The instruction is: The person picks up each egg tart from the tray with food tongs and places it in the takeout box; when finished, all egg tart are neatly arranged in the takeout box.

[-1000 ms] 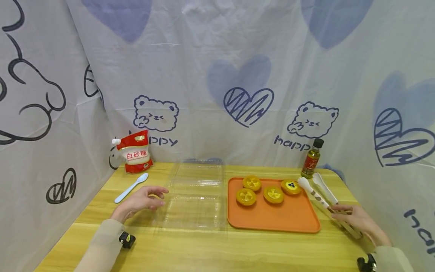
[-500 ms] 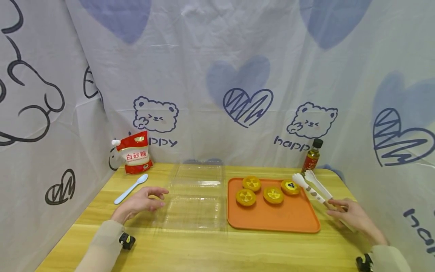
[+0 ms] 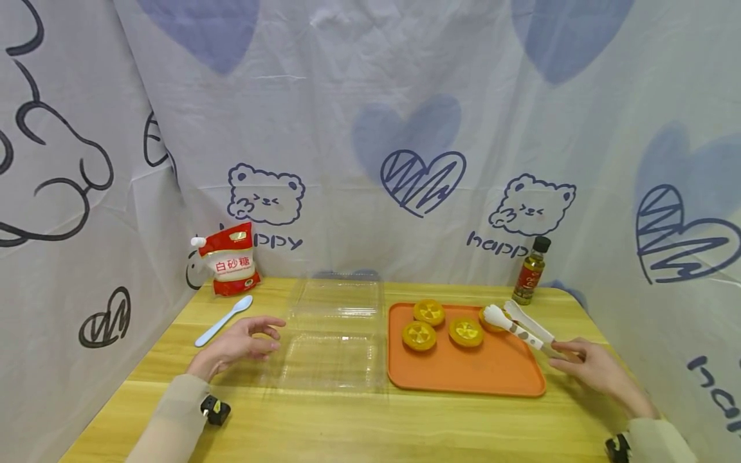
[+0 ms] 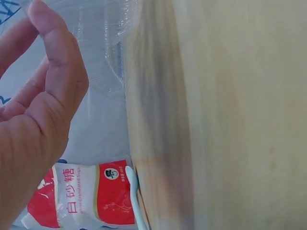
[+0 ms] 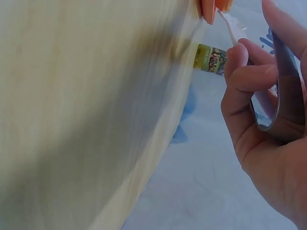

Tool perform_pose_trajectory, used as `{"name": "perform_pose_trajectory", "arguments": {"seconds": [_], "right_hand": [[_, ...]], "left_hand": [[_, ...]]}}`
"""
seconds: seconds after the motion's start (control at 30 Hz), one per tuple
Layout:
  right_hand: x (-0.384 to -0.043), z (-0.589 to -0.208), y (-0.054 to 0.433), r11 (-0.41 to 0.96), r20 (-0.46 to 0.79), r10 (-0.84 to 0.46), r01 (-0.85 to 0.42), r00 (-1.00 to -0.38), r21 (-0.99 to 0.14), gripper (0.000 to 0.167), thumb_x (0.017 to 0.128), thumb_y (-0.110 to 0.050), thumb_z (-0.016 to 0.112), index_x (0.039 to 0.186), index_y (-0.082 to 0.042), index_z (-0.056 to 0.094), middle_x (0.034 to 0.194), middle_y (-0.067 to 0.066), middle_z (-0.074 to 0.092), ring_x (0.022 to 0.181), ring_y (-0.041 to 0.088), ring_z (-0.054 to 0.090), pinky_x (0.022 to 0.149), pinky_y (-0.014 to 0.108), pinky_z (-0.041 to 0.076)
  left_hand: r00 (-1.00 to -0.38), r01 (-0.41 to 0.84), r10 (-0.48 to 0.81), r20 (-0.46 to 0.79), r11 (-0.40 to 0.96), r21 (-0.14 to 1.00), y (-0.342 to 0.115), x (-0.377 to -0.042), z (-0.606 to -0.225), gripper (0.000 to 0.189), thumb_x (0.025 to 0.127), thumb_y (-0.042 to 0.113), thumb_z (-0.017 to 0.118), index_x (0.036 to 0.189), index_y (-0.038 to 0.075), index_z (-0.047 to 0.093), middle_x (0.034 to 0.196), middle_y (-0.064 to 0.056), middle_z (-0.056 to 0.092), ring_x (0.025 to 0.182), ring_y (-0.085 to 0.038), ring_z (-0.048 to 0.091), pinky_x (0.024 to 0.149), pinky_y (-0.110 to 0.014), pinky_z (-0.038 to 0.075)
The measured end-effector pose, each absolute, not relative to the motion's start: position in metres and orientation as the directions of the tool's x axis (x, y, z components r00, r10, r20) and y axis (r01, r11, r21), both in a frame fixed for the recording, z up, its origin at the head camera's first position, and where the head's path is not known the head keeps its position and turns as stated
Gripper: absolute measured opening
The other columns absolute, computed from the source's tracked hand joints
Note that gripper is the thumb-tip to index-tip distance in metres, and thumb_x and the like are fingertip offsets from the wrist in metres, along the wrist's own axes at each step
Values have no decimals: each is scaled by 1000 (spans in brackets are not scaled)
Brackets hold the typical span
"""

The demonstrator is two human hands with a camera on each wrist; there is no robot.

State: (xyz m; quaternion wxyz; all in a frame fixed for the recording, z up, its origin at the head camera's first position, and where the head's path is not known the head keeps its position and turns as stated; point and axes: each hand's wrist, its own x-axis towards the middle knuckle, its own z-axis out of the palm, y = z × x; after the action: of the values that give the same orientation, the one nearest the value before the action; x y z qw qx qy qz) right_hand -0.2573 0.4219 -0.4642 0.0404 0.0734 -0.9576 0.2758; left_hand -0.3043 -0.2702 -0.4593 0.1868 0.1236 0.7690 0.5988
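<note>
My right hand (image 3: 593, 366) holds a pair of tongs (image 3: 523, 331) with white tips and a metal body, its fingers and thumb around the two arms. The spread tips hang over the right side of an orange tray (image 3: 446, 373), partly covering one egg tart (image 3: 489, 321). Several more tarts, among them one at the front left (image 3: 419, 335), sit on the tray. In the right wrist view the tongs' bent metal end (image 5: 283, 110) lies inside my palm. My left hand (image 3: 240, 344), fingers loosely bent and holding nothing, is beside a clear plastic box (image 3: 330, 363) with its lid raised.
A red and white sugar bag (image 3: 231, 260) stands at the back left, with a pale blue spoon (image 3: 224, 320) lying before it. Behind the tray's right corner stands a small oil bottle (image 3: 529, 273) with a black cap. A printed cloth (image 3: 336, 218) hangs behind the table.
My right hand has lifted the tongs and carried them left, so the tips moved from beside the tray's right edge to over the rightmost tart. My left hand has barely moved.
</note>
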Motion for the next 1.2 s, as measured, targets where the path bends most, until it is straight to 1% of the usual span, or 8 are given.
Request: {"name": "perform_pose_trajectory", "arguments": {"seconds": [0.13,0.4,0.53,0.77,0.87,1.03,1.1,1.2], "right_hand": [[-257,-462,419,848,135,-142,-191,-981,-494,50,87,-31,74,123,3,66,117,22,64,103,38,61,80,47,55],[-263,-465,418,875,152,-161,-212,-975,-435,53,85,-33,76,121,4,66,109,15,66,85,16,55,64,22,47],[-267,-467,417,881,161,-173,-226,-972,-416,50,83,-34,77,118,2,69,111,18,67,84,17,57,64,23,47],[-268,-468,413,872,151,-122,-179,-981,-455,59,83,-34,78,123,4,58,114,25,65,100,38,63,75,42,55],[-269,-466,412,877,113,-111,-151,-987,-455,66,84,-36,76,130,7,55,117,28,65,97,34,64,72,38,55],[-267,-463,412,848,25,-74,-76,-997,-524,65,87,-35,73,132,9,55,117,28,66,72,20,63,55,28,51],[-267,-464,412,849,20,-61,-62,-998,-525,64,87,-34,73,132,8,56,118,28,65,71,18,63,55,28,51],[-267,-466,413,879,62,-51,-74,-997,-470,60,87,-35,73,130,5,59,120,27,65,85,19,63,64,29,50]], "left_hand": [[-894,-60,422,-152,223,973,-272,-305,-459,61,92,7,66,143,-7,36,119,-21,49,86,-19,60,79,-38,60],[-891,-83,423,-167,212,974,-272,-306,-460,62,92,6,65,144,-7,33,121,-23,49,86,-18,60,81,-39,59],[-891,-86,421,-171,212,973,-272,-306,-461,63,92,6,65,144,-7,33,122,-24,48,87,-19,60,81,-39,59],[-887,-81,431,-167,211,974,-272,-305,-458,63,92,7,66,144,-7,33,120,-22,49,87,-19,60,80,-38,60],[-887,-83,430,-168,210,974,-271,-304,-456,62,92,6,65,144,-7,33,120,-22,49,87,-19,60,80,-37,60],[-887,-83,432,-165,203,976,-270,-304,-455,61,93,5,64,144,-7,33,120,-22,49,87,-18,59,79,-36,60],[-886,-83,433,-165,200,976,-271,-304,-455,61,92,5,64,144,-7,33,120,-22,49,87,-18,59,78,-36,60],[-887,-83,433,-163,197,977,-271,-304,-455,61,92,5,64,144,-8,33,121,-23,50,88,-19,60,79,-36,60]]}}
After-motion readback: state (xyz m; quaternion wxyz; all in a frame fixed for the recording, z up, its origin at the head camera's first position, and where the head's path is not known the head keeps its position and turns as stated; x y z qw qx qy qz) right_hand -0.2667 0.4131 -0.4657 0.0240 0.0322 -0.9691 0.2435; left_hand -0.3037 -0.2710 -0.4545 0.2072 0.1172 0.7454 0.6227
